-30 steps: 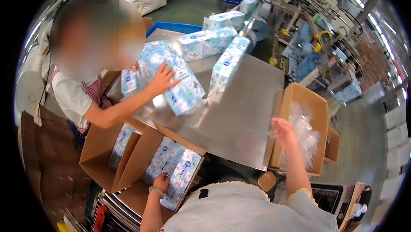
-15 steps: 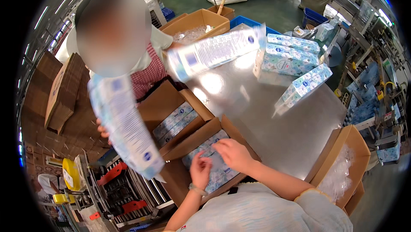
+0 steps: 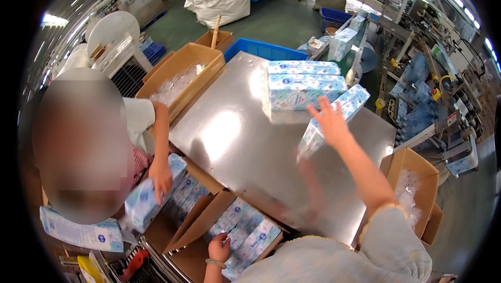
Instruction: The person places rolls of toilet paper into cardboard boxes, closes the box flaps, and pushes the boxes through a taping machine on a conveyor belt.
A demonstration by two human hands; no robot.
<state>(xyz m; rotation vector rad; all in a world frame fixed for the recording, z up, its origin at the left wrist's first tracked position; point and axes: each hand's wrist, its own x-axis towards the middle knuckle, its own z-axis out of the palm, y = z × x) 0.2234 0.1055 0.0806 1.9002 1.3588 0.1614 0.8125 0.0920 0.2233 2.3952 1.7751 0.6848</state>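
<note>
My right hand [image 3: 332, 124] stretches out over the steel table with fingers spread. It is at a long blue-and-white floral pack [image 3: 339, 111], in clear film, that lies slanted there; whether it touches is hard to tell. Beyond it stand more such packs [image 3: 305, 92], grouped together. My left hand [image 3: 219, 248], a band at its wrist, hovers with loosely bent fingers and nothing visible in them. Below it is the near cardboard box [image 3: 195, 233], holding several floral packs [image 3: 255, 241] in rows.
At left a co-worker's hand [image 3: 160, 176] holds a floral pack [image 3: 148, 202] over a second cardboard box [image 3: 206, 207]; another pack [image 3: 81, 231] is beside that person. Boxes of clear film stand at the back left [image 3: 182, 77] and right [image 3: 420, 178]. Machinery [image 3: 438, 90] lines the far right.
My right hand has left the near box and reached across the table to the slanted pack. My left hand stays over the box. The co-worker has lowered a pack to the second box.
</note>
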